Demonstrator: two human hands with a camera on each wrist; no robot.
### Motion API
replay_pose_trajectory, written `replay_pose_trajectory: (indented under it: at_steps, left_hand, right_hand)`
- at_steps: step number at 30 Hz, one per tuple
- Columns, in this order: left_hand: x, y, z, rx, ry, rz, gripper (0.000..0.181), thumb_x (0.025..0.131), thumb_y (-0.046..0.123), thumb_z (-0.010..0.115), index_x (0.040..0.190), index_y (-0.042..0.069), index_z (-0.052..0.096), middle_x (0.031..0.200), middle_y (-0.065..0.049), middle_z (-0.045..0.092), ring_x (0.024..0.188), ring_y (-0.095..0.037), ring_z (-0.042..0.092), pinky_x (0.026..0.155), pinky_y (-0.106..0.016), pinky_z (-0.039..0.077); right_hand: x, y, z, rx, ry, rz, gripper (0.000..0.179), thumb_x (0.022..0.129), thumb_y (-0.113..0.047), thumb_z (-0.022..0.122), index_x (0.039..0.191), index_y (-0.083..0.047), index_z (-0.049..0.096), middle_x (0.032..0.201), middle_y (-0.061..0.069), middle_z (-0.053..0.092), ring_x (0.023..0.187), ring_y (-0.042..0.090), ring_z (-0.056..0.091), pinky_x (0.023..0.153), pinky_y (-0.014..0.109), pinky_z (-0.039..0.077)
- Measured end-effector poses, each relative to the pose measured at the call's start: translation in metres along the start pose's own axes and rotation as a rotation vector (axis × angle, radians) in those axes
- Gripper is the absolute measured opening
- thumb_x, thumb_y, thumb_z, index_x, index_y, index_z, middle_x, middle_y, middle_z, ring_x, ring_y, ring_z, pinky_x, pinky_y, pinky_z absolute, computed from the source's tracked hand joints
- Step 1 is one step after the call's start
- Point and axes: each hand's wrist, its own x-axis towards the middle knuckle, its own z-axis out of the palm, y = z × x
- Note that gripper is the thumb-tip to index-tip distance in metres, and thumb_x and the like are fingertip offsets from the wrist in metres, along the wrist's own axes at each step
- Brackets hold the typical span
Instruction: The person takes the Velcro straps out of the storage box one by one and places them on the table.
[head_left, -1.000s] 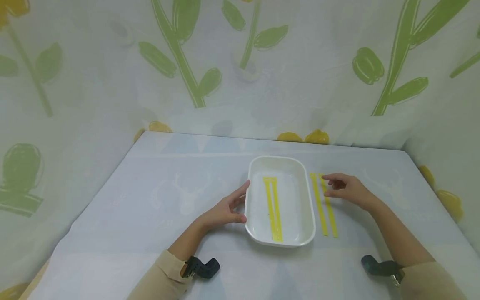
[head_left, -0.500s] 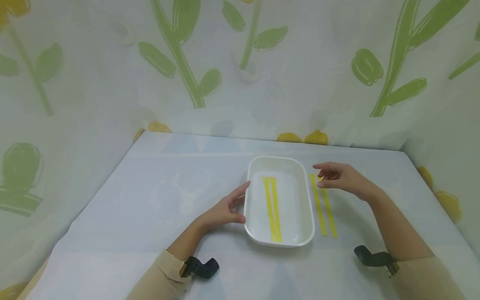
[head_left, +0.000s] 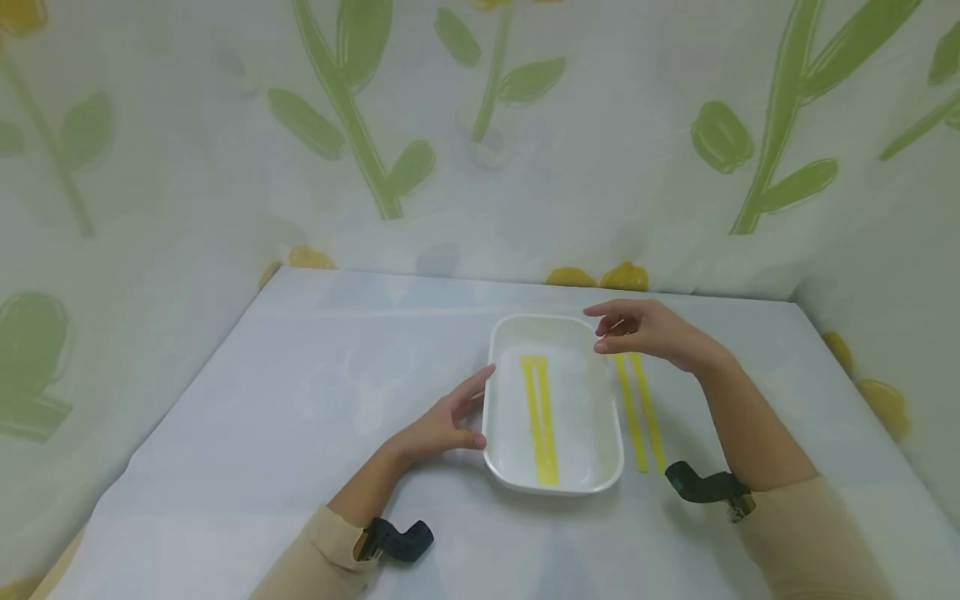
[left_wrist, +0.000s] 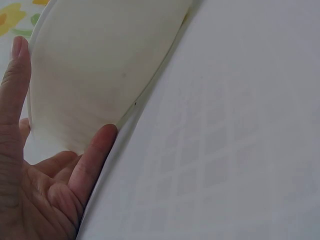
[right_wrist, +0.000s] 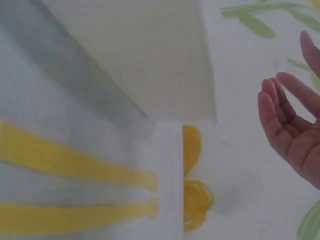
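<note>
Your left hand (head_left: 442, 423) rests relaxed against the left wall of the white tray (head_left: 553, 487) on the worktop, your right hand (head_left: 645, 331) hovers empty, loosely curled, above its far right corner, and the 2 yellow strips (head_left: 640, 410) just right of the tray look thin, light and floppy, so pinch them at an end.

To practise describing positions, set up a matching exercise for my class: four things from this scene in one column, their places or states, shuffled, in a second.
1. left hand
2. right hand
3. strips in the tray
4. strips on the table

A. right of the white tray
B. raised, holding nothing
C. on the tray's floor
D. touching the tray's left wall

Pairs: 1-D, 2-B, 3-C, 4-A
</note>
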Motion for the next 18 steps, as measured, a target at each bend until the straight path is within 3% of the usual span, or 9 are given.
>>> replay_pose_trajectory:
  at_steps: [7,11,15,18]
  left_hand:
    - [0.001,0.0,0.001,0.021,0.011,0.0,0.105,0.073,0.039,0.08,0.153,0.022,0.014,0.159,0.003,0.011,0.144,-0.027,0.021,0.108,-0.05,0.031]
    - [0.0,0.0,0.0,0.008,0.007,0.01,0.107,0.072,0.042,0.08,0.153,0.02,0.013,0.16,0.001,0.01,0.144,-0.028,0.02,0.108,-0.05,0.031]
    - [-0.001,0.0,-0.001,0.0,0.004,0.012,0.106,0.073,0.041,0.08,0.153,0.02,0.012,0.16,0.0,0.009,0.144,-0.028,0.019,0.108,-0.049,0.032]
    - [-0.001,0.001,-0.001,0.008,0.005,0.003,0.105,0.075,0.04,0.079,0.153,0.022,0.012,0.16,0.002,0.009,0.144,-0.028,0.019,0.107,-0.049,0.033]
  right_hand:
    - [0.018,-0.016,0.003,-0.002,-0.071,-0.008,0.057,0.082,-0.026,0.074,0.133,-0.009,0.053,0.105,0.009,0.065,0.098,0.021,0.062,0.088,0.032,0.05]
    - [0.035,-0.022,0.006,0.045,-0.128,-0.006,0.056,0.084,-0.025,0.072,0.133,-0.009,0.052,0.108,0.015,0.064,0.102,0.031,0.062,0.09,0.037,0.051]
    - [0.056,-0.022,0.016,0.125,-0.191,0.074,0.059,0.083,-0.025,0.072,0.135,-0.006,0.05,0.115,0.023,0.059,0.109,0.039,0.057,0.091,0.041,0.051]
    - [0.069,-0.021,0.025,0.149,-0.228,0.148,0.06,0.084,-0.023,0.072,0.135,-0.003,0.049,0.122,0.022,0.057,0.113,0.037,0.056,0.09,0.042,0.051]
